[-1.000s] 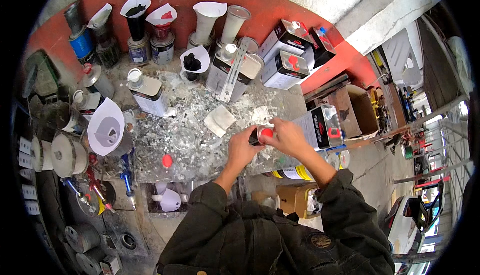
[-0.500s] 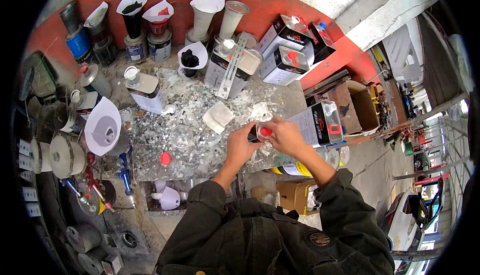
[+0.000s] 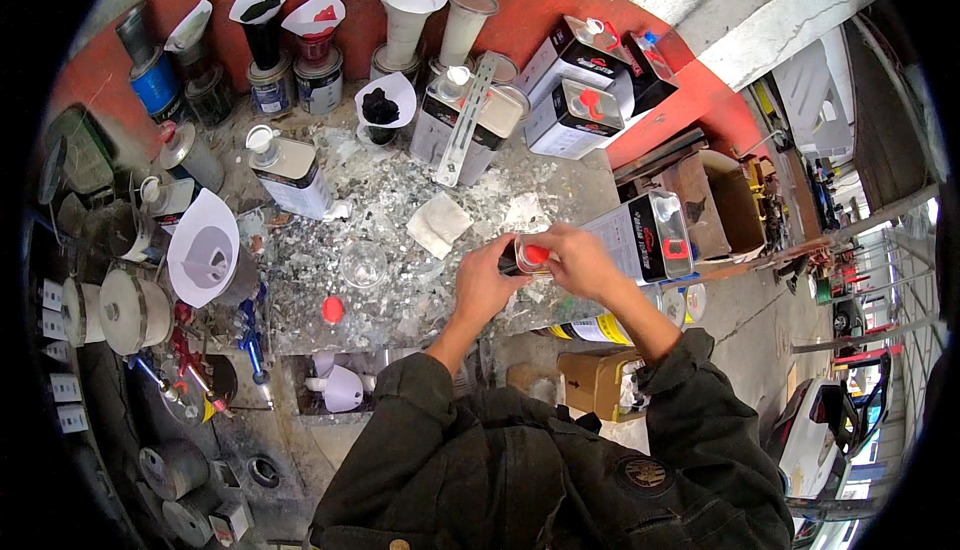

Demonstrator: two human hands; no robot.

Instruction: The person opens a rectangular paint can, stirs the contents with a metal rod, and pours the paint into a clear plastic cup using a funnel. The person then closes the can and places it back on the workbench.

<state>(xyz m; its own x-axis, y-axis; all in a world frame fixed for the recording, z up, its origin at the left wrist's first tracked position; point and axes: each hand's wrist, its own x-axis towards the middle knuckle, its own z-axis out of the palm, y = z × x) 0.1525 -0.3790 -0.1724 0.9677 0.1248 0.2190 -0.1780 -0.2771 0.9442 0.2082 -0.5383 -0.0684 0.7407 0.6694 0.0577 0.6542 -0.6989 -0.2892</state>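
Note:
Above the right part of the worktop's front edge, my left hand (image 3: 482, 285) is wrapped round a small can (image 3: 519, 253) with a metallic top and dark side. Most of its body is hidden by my fingers. My right hand (image 3: 583, 264) pinches a red cap (image 3: 537, 254) at the can's top; whether it is loose from the opening I cannot tell. Another round red cap (image 3: 332, 310) lies on the worktop at left. A folded white cloth (image 3: 438, 224) rests just beyond my left hand, and a clear round lid or dish (image 3: 364, 265) lies to its left.
A large rectangular can (image 3: 625, 235) with a red cap stands right beside my right hand. Metal cans (image 3: 290, 178), one bearing a perforated metal strip (image 3: 468, 120), and cups with paper strainers (image 3: 400, 30) line the back. Spray guns (image 3: 252, 345) hang at left.
The red cap at the can's top has tilted, showing more of its side, with my right fingers beside it. My left hand keeps its hold. The view has shifted slightly.

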